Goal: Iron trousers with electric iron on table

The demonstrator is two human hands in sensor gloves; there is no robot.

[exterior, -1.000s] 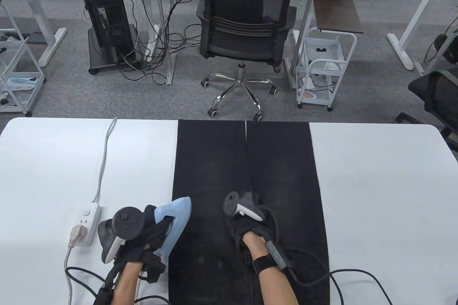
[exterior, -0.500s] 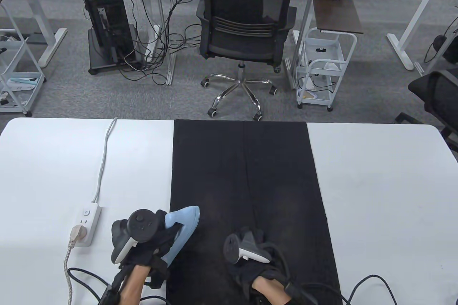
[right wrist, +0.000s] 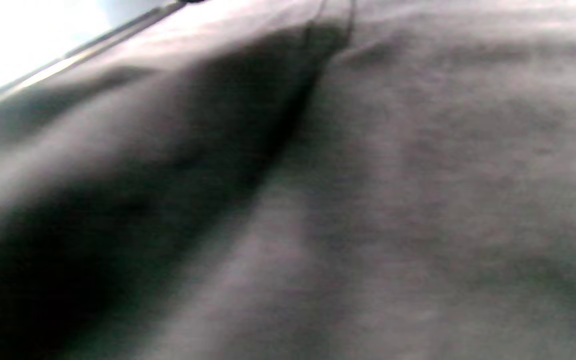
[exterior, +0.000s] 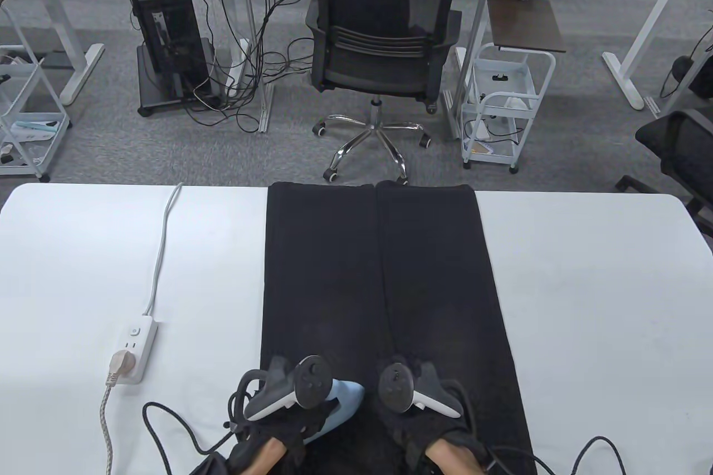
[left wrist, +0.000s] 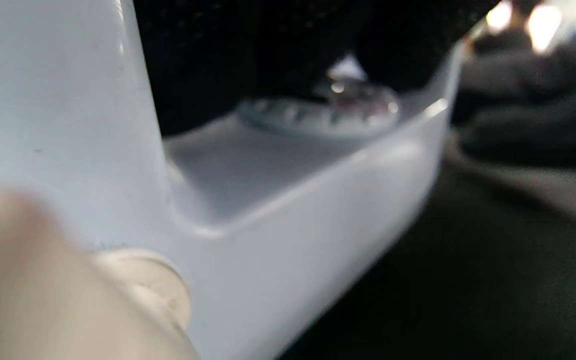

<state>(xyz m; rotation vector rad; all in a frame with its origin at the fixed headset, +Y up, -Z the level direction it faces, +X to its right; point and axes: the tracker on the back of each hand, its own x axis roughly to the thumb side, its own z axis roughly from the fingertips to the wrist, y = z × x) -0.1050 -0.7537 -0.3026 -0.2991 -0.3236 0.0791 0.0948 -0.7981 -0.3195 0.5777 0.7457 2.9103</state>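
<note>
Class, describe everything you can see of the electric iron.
The iron is pale blue with a smooth, plastic-looking body and a round dial under its handle. It lies on the black trousers near the table's front edge, nose pointing right and away. The left hand covers its handle; the soleplate is hidden.

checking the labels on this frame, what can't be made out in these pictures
- Left hand fingers on the iron: table view, hidden under the tracker; left wrist view too blurred.
- Right hand fingers on the trousers: table view, covered by its tracker; right wrist view shows only blurred cloth.
- Iron's soleplate contact: hidden beneath the iron.
- Iron's dial setting: left wrist view, out of focus.
- Trouser waistband: cut off by the table view's bottom edge.
</note>
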